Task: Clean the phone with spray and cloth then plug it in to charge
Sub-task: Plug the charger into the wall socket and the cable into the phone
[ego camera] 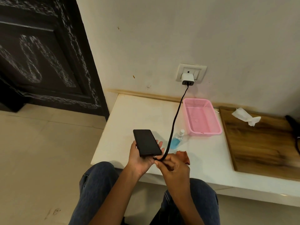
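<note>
Phone lies cradled in the left hand, below the wall charger. Right hand fingers pinch the cable end at the phone's bottom edge. Recommendation: align connector squarely with port, press straight, brace phone firmly.

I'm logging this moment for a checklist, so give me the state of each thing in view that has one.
phone: screen dark, held in the left hand
cable: black, its free end pinched in the right hand at the phone's bottom edge; whether seated cannot be told
charger: plugged into the wall socket
spray bottle: capped, blue liquid inside
pink basket: empty
cloth: crumpled on the wooden board
</note>
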Motion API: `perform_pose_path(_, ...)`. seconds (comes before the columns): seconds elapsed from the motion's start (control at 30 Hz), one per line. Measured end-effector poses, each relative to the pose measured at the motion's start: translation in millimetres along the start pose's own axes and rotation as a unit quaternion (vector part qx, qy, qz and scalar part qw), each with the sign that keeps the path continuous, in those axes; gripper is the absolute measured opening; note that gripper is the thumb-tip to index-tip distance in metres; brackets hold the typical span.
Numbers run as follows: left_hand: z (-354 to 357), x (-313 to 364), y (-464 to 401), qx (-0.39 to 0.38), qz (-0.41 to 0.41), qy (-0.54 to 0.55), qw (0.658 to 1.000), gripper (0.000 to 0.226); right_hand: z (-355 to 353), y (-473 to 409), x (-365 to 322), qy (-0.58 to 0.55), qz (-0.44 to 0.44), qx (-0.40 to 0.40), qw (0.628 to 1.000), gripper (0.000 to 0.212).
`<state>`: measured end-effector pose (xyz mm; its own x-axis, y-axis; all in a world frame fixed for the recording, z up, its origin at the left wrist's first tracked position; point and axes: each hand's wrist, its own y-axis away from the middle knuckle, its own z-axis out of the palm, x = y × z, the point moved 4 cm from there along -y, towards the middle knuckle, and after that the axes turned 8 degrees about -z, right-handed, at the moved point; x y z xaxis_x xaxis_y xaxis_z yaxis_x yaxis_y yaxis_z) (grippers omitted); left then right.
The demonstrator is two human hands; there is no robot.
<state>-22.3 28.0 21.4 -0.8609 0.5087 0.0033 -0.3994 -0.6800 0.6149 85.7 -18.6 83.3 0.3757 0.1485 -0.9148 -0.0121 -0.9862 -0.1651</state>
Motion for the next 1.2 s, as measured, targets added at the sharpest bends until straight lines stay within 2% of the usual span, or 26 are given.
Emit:
perform_pose_path(0.1,3.9,0.7,0.6,0.021,0.0,-0.011,1.0,0.038,4.5,-3.4,-2.6,0.016,-0.038,0.003,0.999,0.035)
perform_pose_path(0.27,8.2,-1.1,3.5,0.015,-0.016,-0.033,0.999,0.035,5.5,-8.1,-5.8,0.088,-0.104,0.018,0.99,0.015)
perform_pose_path(0.57,11.6,0.3,4.6,0.038,-0.021,-0.064,0.997,0.029,5.0,-10.1,-12.8,0.182,-0.139,-0.002,0.974,0.011)
perform_pose_path(0.73,12.8,-0.6,1.0,0.053,-0.023,-0.058,0.997,0.044,4.5,-13.4,-16.0,0.233,-0.144,-0.004,0.962,0.017)
perform_pose_path(0.9,12.0,-0.4,-1.9,0.071,-0.017,-0.05,0.996,0.048,4.7,-16.2,-16.3,0.26,-0.188,0.027,0.947,0.026)
perform_pose_path(1.07,11.2,-2.3,-6.8,0.085,-0.01,-0.038,0.996,0.055,5.4,-17.1,-7.0,0.267,-0.21,0.035,0.94,0.027)
perform_pose_path(1.2,8.9,-1.1,-11.6,0.091,-0.005,-0.038,0.995,0.059,5.5,-15.7,-4.6,0.277,-0.232,0.061,0.93,0.018)
